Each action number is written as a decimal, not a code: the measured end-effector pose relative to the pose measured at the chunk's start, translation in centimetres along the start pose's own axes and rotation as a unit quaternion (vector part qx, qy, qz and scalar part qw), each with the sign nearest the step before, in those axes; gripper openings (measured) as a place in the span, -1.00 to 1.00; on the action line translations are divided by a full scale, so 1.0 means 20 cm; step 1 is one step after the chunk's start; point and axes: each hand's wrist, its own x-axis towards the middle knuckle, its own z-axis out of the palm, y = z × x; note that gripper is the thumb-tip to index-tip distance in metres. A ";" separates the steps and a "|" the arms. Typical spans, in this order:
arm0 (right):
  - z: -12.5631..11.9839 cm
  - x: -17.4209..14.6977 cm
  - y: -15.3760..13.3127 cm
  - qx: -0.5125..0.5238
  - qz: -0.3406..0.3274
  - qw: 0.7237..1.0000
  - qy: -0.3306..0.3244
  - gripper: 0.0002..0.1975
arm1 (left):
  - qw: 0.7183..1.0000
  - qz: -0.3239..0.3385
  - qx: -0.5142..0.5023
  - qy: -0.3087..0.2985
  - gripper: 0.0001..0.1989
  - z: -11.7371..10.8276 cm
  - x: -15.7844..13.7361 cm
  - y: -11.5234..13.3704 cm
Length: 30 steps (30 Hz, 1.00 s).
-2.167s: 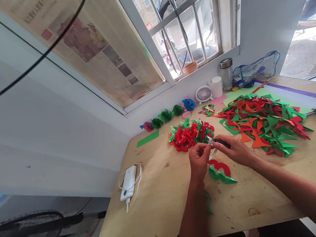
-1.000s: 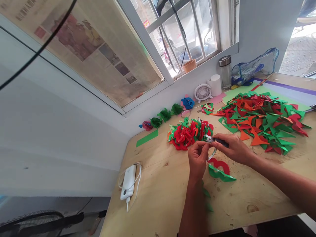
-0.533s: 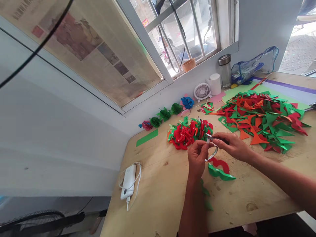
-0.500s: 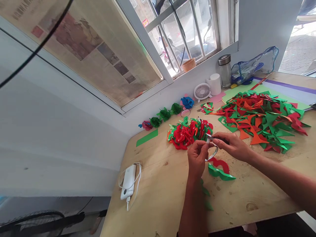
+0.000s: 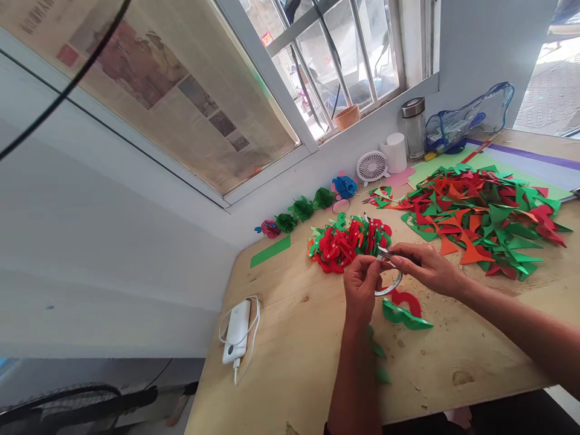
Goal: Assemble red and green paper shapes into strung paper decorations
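Note:
My left hand [image 5: 360, 287] is closed, pinching the end of a roll of white tape [image 5: 395, 289] that hangs below its fingertips. My right hand [image 5: 428, 266] grips a slim dark tool with a metal tip [image 5: 385, 253]; its exact kind is hard to make out. That tip meets the tape end at my left fingertips. Below the hands lie a red paper piece [image 5: 411, 302] and a folded green paper piece [image 5: 408, 317] on the wooden table [image 5: 290, 338]. Another green piece [image 5: 383, 374] is partly hidden by my left forearm. Just beyond the hands sits a bunch of red and green paper petals [image 5: 338, 244].
A large heap of red, orange and green paper scraps [image 5: 484, 217] lies at the right. Along the wall stand paper flowers [image 5: 302, 208], a small fan [image 5: 371, 166] and a glass bottle [image 5: 414, 130]. A power bank with a cable [image 5: 236, 331] lies at the left.
The tool's tip and my left fingertips have come slightly closer together at the tape end. The tape roll has shifted a little. Everything else stays in place.

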 end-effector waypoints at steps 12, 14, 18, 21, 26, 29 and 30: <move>0.00 0.00 0.01 -0.027 -0.011 1.000 -0.010 -0.62 | 1.000 -0.001 -0.005 -0.005 -0.72 0.00 0.00 0.00; 0.01 0.00 0.01 -0.040 -0.018 0.999 0.001 -0.63 | 1.000 -0.005 0.002 -0.009 -0.71 0.00 0.00 0.00; 0.02 0.00 0.01 -0.069 -0.032 0.997 0.016 -0.63 | 0.999 -0.012 0.018 -0.028 -0.70 0.00 -0.01 -0.01; 0.02 -0.01 0.03 -0.079 -0.039 0.996 0.012 -0.62 | 0.999 -0.015 0.023 -0.028 -0.70 0.00 -0.01 -0.02; 0.02 -0.01 0.04 -0.090 -0.040 0.995 0.018 -0.64 | 0.999 -0.015 0.025 -0.023 -0.70 0.01 0.00 -0.02; 0.03 -0.01 0.03 -0.090 -0.041 0.995 0.023 -0.63 | 0.999 -0.017 0.026 -0.021 -0.70 0.01 0.00 -0.02; 0.03 -0.01 0.03 -0.090 -0.041 0.995 0.023 -0.63 | 0.999 -0.018 0.026 -0.018 -0.70 0.01 0.00 -0.01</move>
